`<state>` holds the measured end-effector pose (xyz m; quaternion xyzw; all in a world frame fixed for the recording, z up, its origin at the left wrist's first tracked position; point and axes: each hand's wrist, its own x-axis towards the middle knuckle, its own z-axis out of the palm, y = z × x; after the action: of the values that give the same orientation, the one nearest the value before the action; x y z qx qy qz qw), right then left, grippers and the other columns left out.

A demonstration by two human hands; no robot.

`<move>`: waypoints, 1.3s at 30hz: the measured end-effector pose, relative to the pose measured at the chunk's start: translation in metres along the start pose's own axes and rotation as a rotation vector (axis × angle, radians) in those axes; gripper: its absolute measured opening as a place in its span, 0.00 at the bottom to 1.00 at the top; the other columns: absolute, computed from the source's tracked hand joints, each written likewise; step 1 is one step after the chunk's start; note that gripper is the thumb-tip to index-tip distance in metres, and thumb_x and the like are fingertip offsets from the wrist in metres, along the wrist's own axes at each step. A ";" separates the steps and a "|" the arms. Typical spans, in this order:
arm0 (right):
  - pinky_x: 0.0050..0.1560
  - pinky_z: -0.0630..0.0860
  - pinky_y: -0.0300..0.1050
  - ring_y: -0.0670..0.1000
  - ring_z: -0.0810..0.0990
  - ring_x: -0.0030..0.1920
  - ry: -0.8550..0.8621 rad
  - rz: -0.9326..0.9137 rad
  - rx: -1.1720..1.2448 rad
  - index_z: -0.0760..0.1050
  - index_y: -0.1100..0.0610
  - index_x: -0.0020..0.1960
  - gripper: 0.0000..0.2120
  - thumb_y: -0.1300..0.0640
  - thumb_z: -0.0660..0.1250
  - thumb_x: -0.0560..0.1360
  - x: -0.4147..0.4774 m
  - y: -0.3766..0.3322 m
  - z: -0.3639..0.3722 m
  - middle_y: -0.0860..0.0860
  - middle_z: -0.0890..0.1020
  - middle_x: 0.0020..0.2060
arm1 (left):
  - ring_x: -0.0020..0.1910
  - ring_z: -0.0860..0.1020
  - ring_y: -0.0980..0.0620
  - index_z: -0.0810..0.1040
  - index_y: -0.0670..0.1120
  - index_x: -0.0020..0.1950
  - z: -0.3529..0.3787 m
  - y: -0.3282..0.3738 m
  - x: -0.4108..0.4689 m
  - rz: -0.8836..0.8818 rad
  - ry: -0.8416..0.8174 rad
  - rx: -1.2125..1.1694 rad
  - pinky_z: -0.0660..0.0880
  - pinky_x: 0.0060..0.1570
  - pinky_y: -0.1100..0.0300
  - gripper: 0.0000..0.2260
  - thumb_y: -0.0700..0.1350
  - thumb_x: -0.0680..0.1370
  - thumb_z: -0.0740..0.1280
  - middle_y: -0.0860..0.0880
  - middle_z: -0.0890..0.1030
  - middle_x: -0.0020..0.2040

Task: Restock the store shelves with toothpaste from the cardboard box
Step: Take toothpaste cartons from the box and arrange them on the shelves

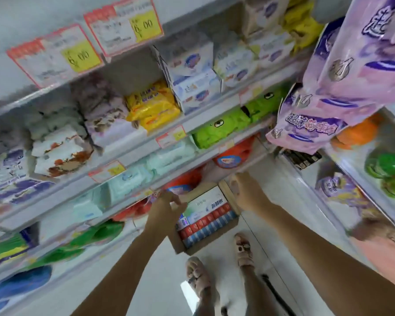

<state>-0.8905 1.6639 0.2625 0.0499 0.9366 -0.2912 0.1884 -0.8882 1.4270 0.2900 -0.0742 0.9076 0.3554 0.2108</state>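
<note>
Left hand (167,207), fingers curled, and right hand (246,190) hang over the open cardboard box (179,245) of toothpaste cartons (205,222). I cannot tell whether either holds anything. Left of the box, shelves (123,169) crowd in; sandalled feet (198,277) stand just beside it.

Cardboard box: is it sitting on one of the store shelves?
No, the cardboard box stands open on the floor.

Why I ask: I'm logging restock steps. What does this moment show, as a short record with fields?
box: open, on the floor below the shelves
toothpaste: packs in rows filling the box, one white pack lying on top
left hand: above the box's left edge, fingers curled, grip unclear
right hand: at the box's right flap, grip unclear
shelves: hold other packets
</note>
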 end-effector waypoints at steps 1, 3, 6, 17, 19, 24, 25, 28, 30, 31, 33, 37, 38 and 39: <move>0.47 0.69 0.41 0.56 0.74 0.53 -0.041 0.015 0.005 0.73 0.62 0.55 0.12 0.70 0.64 0.72 0.003 0.015 0.022 0.57 0.75 0.52 | 0.34 0.75 0.56 0.74 0.49 0.36 0.016 -0.013 0.006 -0.051 -0.016 0.026 0.67 0.34 0.68 0.08 0.45 0.73 0.72 0.53 0.78 0.38; 0.47 0.71 0.40 0.54 0.75 0.54 -0.099 0.074 0.017 0.72 0.58 0.54 0.12 0.66 0.67 0.73 0.013 0.044 0.063 0.56 0.73 0.53 | 0.34 0.73 0.54 0.73 0.48 0.35 0.047 -0.039 0.022 -0.127 -0.038 0.066 0.64 0.33 0.64 0.09 0.45 0.73 0.70 0.54 0.75 0.35; 0.53 0.75 0.40 0.51 0.75 0.56 -0.161 0.136 0.018 0.71 0.57 0.58 0.15 0.63 0.68 0.73 0.033 0.079 0.116 0.54 0.73 0.57 | 0.32 0.73 0.60 0.72 0.48 0.35 0.091 -0.077 0.048 -0.187 -0.113 0.193 0.63 0.29 0.67 0.10 0.48 0.73 0.68 0.54 0.75 0.33; 0.54 0.72 0.40 0.48 0.72 0.51 -0.328 0.436 0.412 0.70 0.60 0.61 0.12 0.60 0.62 0.78 0.116 0.167 0.274 0.51 0.75 0.51 | 0.63 0.72 0.48 0.68 0.45 0.68 0.227 -0.192 0.168 -0.103 -0.284 0.348 0.67 0.61 0.57 0.25 0.46 0.74 0.71 0.47 0.72 0.63; 0.61 0.74 0.49 0.53 0.74 0.52 -0.338 0.600 0.556 0.73 0.61 0.59 0.11 0.61 0.63 0.77 0.127 0.177 0.299 0.54 0.77 0.49 | 0.68 0.67 0.46 0.63 0.43 0.72 0.247 -0.208 0.189 -0.100 -0.314 0.373 0.65 0.66 0.54 0.29 0.46 0.75 0.70 0.44 0.68 0.69; 0.62 0.74 0.53 0.61 0.77 0.60 -0.358 0.944 1.188 0.74 0.59 0.46 0.02 0.64 0.66 0.76 0.150 0.176 0.353 0.65 0.76 0.57 | 0.65 0.71 0.43 0.56 0.39 0.75 0.283 -0.234 0.221 -0.051 -0.218 0.561 0.64 0.62 0.57 0.22 0.41 0.82 0.56 0.39 0.70 0.69; 0.59 0.76 0.51 0.59 0.78 0.57 -0.320 1.044 1.337 0.74 0.59 0.46 0.03 0.63 0.68 0.75 0.155 0.173 0.359 0.62 0.77 0.51 | 0.64 0.72 0.42 0.58 0.39 0.75 0.288 -0.237 0.224 -0.086 -0.219 0.552 0.65 0.61 0.57 0.22 0.39 0.81 0.56 0.38 0.71 0.67; 0.54 0.78 0.50 0.55 0.77 0.51 -0.265 1.108 1.506 0.73 0.62 0.56 0.21 0.53 0.75 0.69 0.171 0.170 0.386 0.57 0.76 0.48 | 0.65 0.70 0.40 0.58 0.39 0.75 0.301 -0.247 0.227 -0.115 -0.190 0.525 0.65 0.62 0.55 0.23 0.39 0.80 0.58 0.37 0.70 0.67; 0.54 0.78 0.51 0.58 0.77 0.56 -0.263 1.121 1.502 0.72 0.61 0.63 0.38 0.46 0.80 0.59 0.173 0.162 0.400 0.56 0.76 0.57 | 0.63 0.70 0.40 0.66 0.40 0.71 0.309 -0.255 0.227 -0.054 -0.147 0.532 0.65 0.60 0.53 0.20 0.43 0.80 0.59 0.39 0.71 0.65; 0.54 0.78 0.53 0.59 0.77 0.58 -0.268 1.135 1.503 0.71 0.60 0.66 0.46 0.43 0.81 0.53 0.173 0.161 0.408 0.56 0.76 0.59 | 0.60 0.71 0.40 0.72 0.41 0.66 0.311 -0.259 0.229 -0.044 -0.146 0.526 0.67 0.58 0.52 0.17 0.46 0.80 0.60 0.40 0.72 0.62; 0.50 0.79 0.50 0.56 0.76 0.55 -0.272 1.147 1.480 0.69 0.61 0.67 0.46 0.45 0.81 0.56 0.167 0.160 0.413 0.55 0.77 0.56 | 0.46 0.76 0.45 0.79 0.42 0.47 0.310 -0.265 0.234 -0.110 -0.176 0.402 0.70 0.46 0.54 0.12 0.50 0.79 0.62 0.44 0.78 0.47; 0.55 0.75 0.44 0.51 0.73 0.53 -0.246 1.182 1.447 0.70 0.62 0.64 0.27 0.56 0.76 0.69 0.157 0.169 0.418 0.51 0.73 0.48 | 0.24 0.65 0.53 0.66 0.44 0.31 0.308 -0.263 0.249 -0.306 -0.243 0.045 0.61 0.28 0.60 0.22 0.57 0.76 0.66 0.51 0.65 0.24; 0.56 0.75 0.43 0.52 0.73 0.56 -0.266 1.179 1.449 0.70 0.62 0.64 0.27 0.55 0.76 0.69 0.155 0.171 0.418 0.51 0.73 0.51 | 0.23 0.63 0.54 0.65 0.45 0.32 0.311 -0.263 0.251 -0.345 -0.254 0.014 0.60 0.27 0.61 0.22 0.58 0.74 0.68 0.52 0.63 0.23; 0.53 0.75 0.43 0.52 0.73 0.58 -0.284 1.166 1.450 0.71 0.61 0.64 0.29 0.54 0.77 0.68 0.155 0.173 0.418 0.52 0.74 0.55 | 0.23 0.63 0.55 0.67 0.45 0.35 0.314 -0.264 0.253 -0.367 -0.270 0.011 0.61 0.26 0.61 0.21 0.60 0.72 0.69 0.52 0.64 0.24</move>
<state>-0.8631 1.5680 -0.2055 0.5802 0.3224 -0.6662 0.3400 -0.9377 1.4485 -0.1889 -0.1887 0.8443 0.3131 0.3920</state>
